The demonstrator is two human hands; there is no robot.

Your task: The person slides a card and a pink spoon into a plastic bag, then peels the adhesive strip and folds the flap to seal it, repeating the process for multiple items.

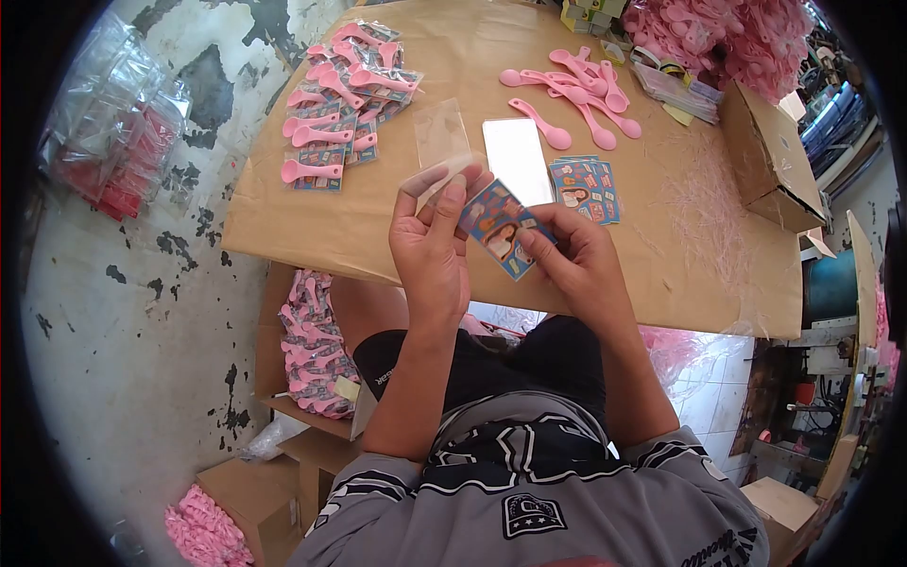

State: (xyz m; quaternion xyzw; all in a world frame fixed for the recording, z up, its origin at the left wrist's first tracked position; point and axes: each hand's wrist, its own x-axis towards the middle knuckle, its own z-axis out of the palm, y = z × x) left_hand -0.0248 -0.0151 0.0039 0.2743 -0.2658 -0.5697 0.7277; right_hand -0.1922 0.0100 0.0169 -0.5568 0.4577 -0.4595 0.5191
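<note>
Pinched between thumb and fingers of my left hand (pixel 430 241) is a clear plastic bag (pixel 436 176), held above the near part of the table. My right hand (pixel 588 257) grips a blue printed card (pixel 498 230) by its right side, thumb on top. The card's left edge is right at the fingers of my left hand, close to the bag. Just behind my right hand lies a stack of similar blue cards (pixel 586 189). A white rectangular stack (pixel 516 159) and another clear plastic bag (pixel 441 132) lie flat beyond my hands.
Loose pink spoons (pixel 567 90) lie at the back of the brown-covered table (pixel 331 231). Bagged spoons with cards (pixel 326 123) are heaped on the left. An open cardboard box (pixel 770 156) stands at the right edge. Below the table, a box holds more packed spoons (pixel 312 350).
</note>
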